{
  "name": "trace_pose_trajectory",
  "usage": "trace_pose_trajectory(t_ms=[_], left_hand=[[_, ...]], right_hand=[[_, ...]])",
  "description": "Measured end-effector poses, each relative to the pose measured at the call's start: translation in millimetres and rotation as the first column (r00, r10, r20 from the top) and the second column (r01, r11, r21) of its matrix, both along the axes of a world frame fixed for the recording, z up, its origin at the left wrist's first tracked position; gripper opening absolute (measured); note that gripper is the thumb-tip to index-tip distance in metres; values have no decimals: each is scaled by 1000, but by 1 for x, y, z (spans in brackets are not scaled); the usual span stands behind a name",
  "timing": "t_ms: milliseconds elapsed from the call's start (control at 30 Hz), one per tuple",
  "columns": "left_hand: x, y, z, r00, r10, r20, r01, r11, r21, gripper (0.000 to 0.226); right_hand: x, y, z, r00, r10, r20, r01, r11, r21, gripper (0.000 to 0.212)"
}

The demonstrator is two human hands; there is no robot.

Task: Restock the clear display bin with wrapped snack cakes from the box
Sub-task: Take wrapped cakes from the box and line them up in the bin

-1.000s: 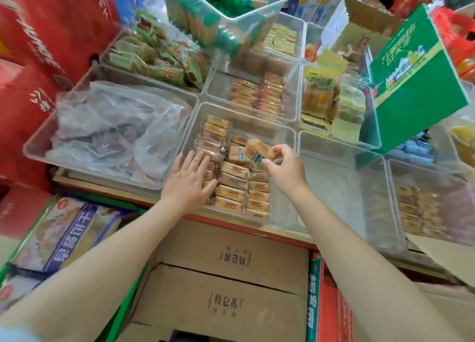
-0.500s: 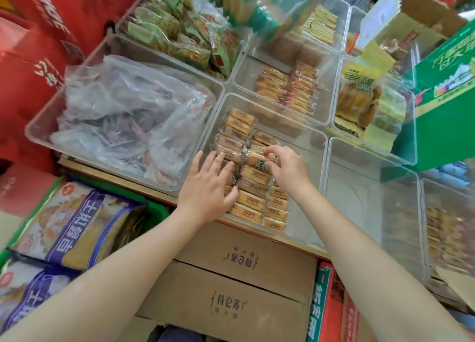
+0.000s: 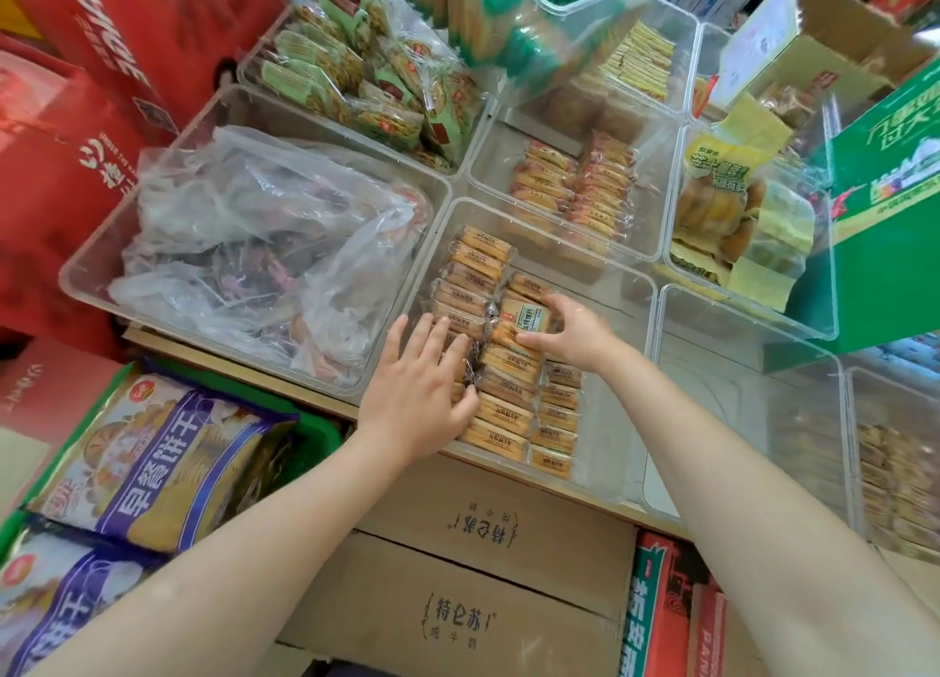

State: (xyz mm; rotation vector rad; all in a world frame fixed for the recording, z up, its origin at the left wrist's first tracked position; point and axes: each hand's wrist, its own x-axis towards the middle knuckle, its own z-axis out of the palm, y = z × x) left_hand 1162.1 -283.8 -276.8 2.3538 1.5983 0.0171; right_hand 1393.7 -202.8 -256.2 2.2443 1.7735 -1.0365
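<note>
Item: clear display bin [image 3: 630, 290], part stocked, rows of wrapped snack cakes filling its left half. I read the step as placement. My right hand [image 3: 572, 333] pinches one snack cake [image 3: 526, 318] between thumb and curled fingers, just above the middle row. My left hand [image 3: 424, 396] lies flat, fingers straight, pressing the row beneath them. Next move, in my judgement: seat the cake, then release.

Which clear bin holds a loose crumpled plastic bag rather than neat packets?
The large bin at far left, beside the red cartons: a crumpled plastic bag fills it, whereas the others hold wrapped snacks.
</note>
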Motion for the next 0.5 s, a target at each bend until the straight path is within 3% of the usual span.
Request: trace_pose_trajectory(t_ms=[133,267,367,500], left_hand=[[0,1,1,1000,0,1,0,1000,0,73],[-1,1,2,1000,-1,4,1,1000,-2,72],[0,1,2,1000,0,12,0,1000,2,73],[0,0,-1,1000,-1,7,1,1000,-5,73]], right_hand=[[-6,-1,0,999,-39,-25,40,999,13,90],[-10,-7,3,996,-83,-21,84,996,39,60],[-12,-11,-3,995,-92,33,91,995,29,51],[-26,-20,-9,986,-147,-75,149,988,27,49]])
